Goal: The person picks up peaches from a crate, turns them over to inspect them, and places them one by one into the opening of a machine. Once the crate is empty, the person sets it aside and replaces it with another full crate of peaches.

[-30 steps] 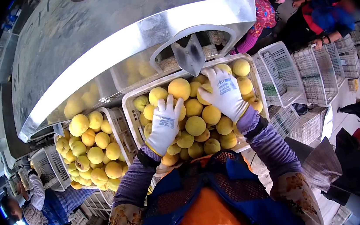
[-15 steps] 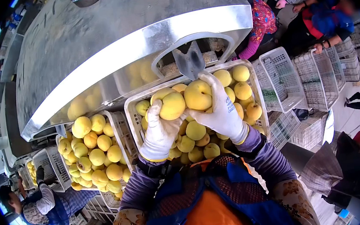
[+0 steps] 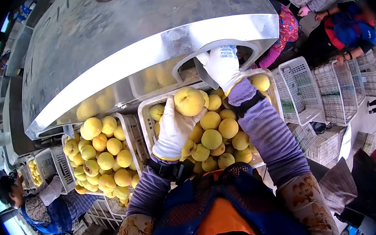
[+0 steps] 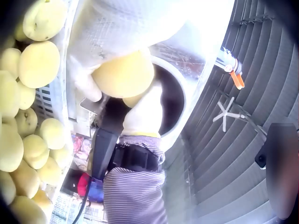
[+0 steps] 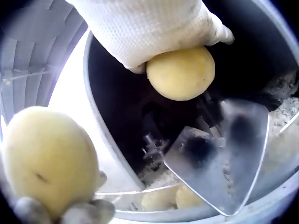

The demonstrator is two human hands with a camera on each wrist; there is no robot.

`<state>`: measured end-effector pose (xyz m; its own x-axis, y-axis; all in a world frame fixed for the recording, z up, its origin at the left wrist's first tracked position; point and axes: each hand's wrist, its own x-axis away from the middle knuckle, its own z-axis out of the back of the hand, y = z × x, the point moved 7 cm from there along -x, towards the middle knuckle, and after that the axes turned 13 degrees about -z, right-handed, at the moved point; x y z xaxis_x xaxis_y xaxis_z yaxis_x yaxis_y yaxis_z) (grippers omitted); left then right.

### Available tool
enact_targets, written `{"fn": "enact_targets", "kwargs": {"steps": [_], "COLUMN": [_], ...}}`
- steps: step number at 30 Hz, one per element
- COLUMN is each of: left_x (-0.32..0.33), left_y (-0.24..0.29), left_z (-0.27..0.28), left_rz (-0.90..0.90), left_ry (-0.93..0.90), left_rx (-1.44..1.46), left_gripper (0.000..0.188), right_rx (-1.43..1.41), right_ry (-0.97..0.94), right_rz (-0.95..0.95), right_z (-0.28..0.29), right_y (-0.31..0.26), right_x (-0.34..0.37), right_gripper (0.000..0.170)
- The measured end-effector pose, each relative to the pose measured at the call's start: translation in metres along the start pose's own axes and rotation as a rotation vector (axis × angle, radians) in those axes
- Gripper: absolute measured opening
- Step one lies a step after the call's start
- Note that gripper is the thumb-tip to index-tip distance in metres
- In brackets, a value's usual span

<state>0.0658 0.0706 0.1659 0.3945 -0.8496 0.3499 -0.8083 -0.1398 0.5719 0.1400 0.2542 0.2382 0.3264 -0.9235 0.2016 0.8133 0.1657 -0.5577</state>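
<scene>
My gloved left hand (image 3: 174, 130) holds a large yellow peach (image 3: 189, 101) above the crate. In the right wrist view that peach (image 5: 49, 163) rests on the glove's fingertips at lower left. My right hand (image 3: 221, 65), in a white glove, reaches into the arched opening of the metal machine. The right wrist view has this glove (image 5: 154, 28) gripping a second yellow peach (image 5: 181, 73) inside the dark opening, above a V-shaped metal holder (image 5: 219, 158). Below my hands, a white plastic crate (image 3: 144, 122) is full of yellow peaches (image 3: 212, 139).
A second crate (image 3: 131, 132) heaped with peaches stands at the left. The machine's rounded metal hood (image 3: 141, 21) spans the far side. White crates (image 3: 302, 89) stand at the right, with people (image 3: 352, 26) beyond. Another person (image 3: 45, 201) is at the far left.
From the crate, both hands have lifted peaches. My right hand has then carried its peach forward into the machine's opening, while the left keeps its peach above the crate.
</scene>
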Motion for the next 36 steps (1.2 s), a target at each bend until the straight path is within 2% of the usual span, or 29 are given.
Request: {"fn": "enact_targets", "kwargs": {"steps": [2, 4, 5, 6, 8, 11, 14, 15, 16, 17, 18, 19, 20, 22, 24, 26, 28, 29, 32, 33, 34, 36], "left_x": [-0.001, -0.002, -0.002, 0.001, -0.006, -0.004, -0.005, -0.006, -0.007, -0.006, -0.001, -0.001, 0.001, 0.003, 0.008, 0.011, 0.015, 0.015, 0.021, 0.024, 0.024, 0.032], "left_y": [0.006, 0.008, 0.001, -0.006, -0.006, 0.012, 0.012, 0.009, 0.013, 0.019, 0.021, 0.025, 0.032, 0.038, 0.048, 0.046, 0.040, 0.032, 0.016, 0.009, 0.005, -0.004], "left_z": [-0.016, -0.025, -0.027, -0.027, -0.008, -0.011, 0.033, 0.048, 0.055, 0.060, 0.068, 0.075, 0.071, 0.084, 0.092, 0.098, 0.101, 0.102, 0.096, 0.090, 0.066, 0.020], "left_rz": [-0.026, -0.042, -0.028, -0.005, -0.061, -0.146, -0.139, -0.119, -0.184, -0.246, -0.296, -0.431, -0.412, -0.357, -0.368, -0.351, -0.292, -0.250, -0.032, 0.078, 0.159, 0.326], "left_ry": [-0.139, -0.261, -0.215, -0.167, -0.094, -0.117, 0.010, 0.036, 0.054, 0.074, 0.093, -0.008, 0.048, 0.237, 0.263, 0.291, 0.299, 0.257, 0.173, 0.154, 0.041, -0.170], "left_rx": [0.054, 0.059, 0.084, 0.104, 0.059, -0.064, -0.176, -0.204, -0.280, -0.360, -0.443, -0.709, -0.754, -0.748, -0.717, -0.679, -0.662, -0.606, -0.544, -0.553, -0.405, -0.103], "left_gripper": [0.047, 0.045, 0.043, 0.042, 0.042, 0.043, 0.044, 0.043, 0.041, 0.039, 0.037, 0.029, 0.030, 0.028, 0.027, 0.027, 0.027, 0.030, 0.037, 0.045, 0.047, 0.050], "right_rx": [-0.298, -0.411, -0.448, -0.456, -0.509, -0.392, -0.233, -0.211, -0.192, -0.139, -0.130, 0.018, 0.163, 0.103, -0.224, 0.024, 0.113, 0.134, 0.150, 0.109, 0.102, 0.120], "right_ry": [0.375, 0.361, 0.199, 0.300, 0.274, 0.483, 0.587, 0.554, 0.518, 0.637, 0.672, 0.353, 0.043, 0.681, 0.686, 0.276, 0.156, 0.060, -0.098, -0.014, 0.111, 0.203], "right_rz": [0.172, 0.323, 0.292, 0.267, 0.174, 0.285, 0.261, 0.232, 0.205, 0.222, 0.261, 0.140, 0.022, 0.189, 0.438, 0.261, 0.176, 0.058, -0.059, 0.016, 0.205, 0.544], "right_z": [0.034, 0.023, 0.002, -0.003, -0.006, -0.001, -0.024, -0.028, -0.032, -0.029, -0.020, -0.022, -0.023, 0.015, 0.006, -0.067, -0.120, -0.144, -0.151, -0.137, -0.117, -0.077], "right_y": [-0.003, -0.002, -0.001, 0.002, 0.015, 0.019, 0.035, 0.032, 0.026, 0.017, 0.011, 0.008, 0.007, 0.001, 0.009, 0.036, 0.050, 0.063, 0.065, 0.061, 0.046, 0.023], "right_x": [0.055, 0.108, 0.118, 0.128, 0.123, 0.109, 0.054, 0.034, 0.019, 0.016, 0.015, 0.000, -0.006, 0.041, 0.093, 0.108, 0.104, 0.093, 0.082, 0.090, 0.106, 0.144], "right_gripper": [0.072, 0.098, 0.099, 0.096, 0.091, 0.084, 0.076, 0.074, 0.072, 0.071, 0.065, 0.062, 0.060, 0.053, 0.058, 0.074, 0.087, 0.096, 0.096, 0.096, 0.093, 0.090]}}
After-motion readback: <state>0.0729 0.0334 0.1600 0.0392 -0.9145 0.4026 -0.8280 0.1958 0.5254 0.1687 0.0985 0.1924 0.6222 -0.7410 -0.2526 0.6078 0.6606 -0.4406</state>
